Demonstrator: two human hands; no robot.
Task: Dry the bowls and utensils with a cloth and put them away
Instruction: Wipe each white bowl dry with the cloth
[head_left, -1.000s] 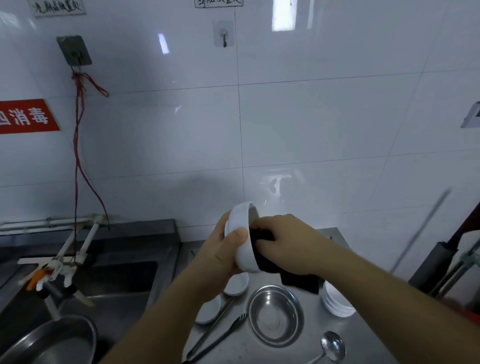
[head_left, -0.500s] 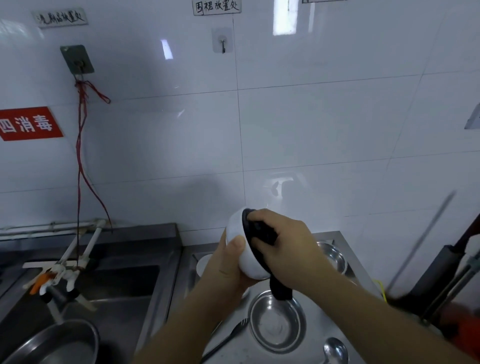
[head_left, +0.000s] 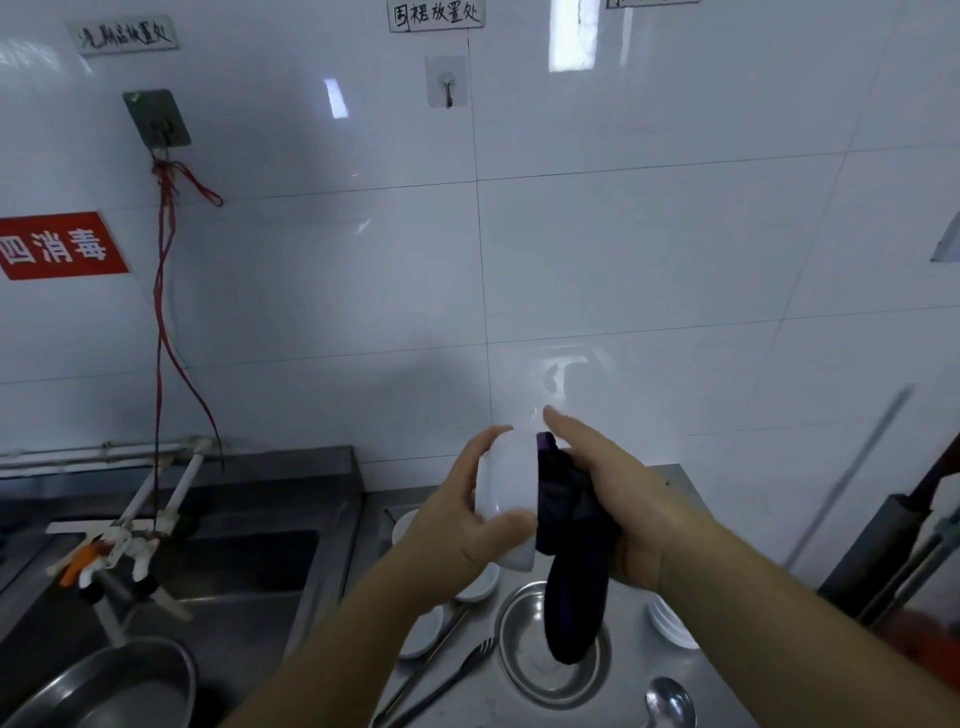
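Head view: left hand (head_left: 457, 525) grips white bowl (head_left: 506, 499); right hand (head_left: 623, 514) presses dark cloth (head_left: 571, 561) inside.

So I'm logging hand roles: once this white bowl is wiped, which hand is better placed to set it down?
Probably the left hand: it grips the white bowl by its outside, while the right hand presses the dark cloth into it and would have to let go first.

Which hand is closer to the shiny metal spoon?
Right. The right hand, pressing the dark cloth into the white bowl, is above the metal spoon; the left hand is farther left.
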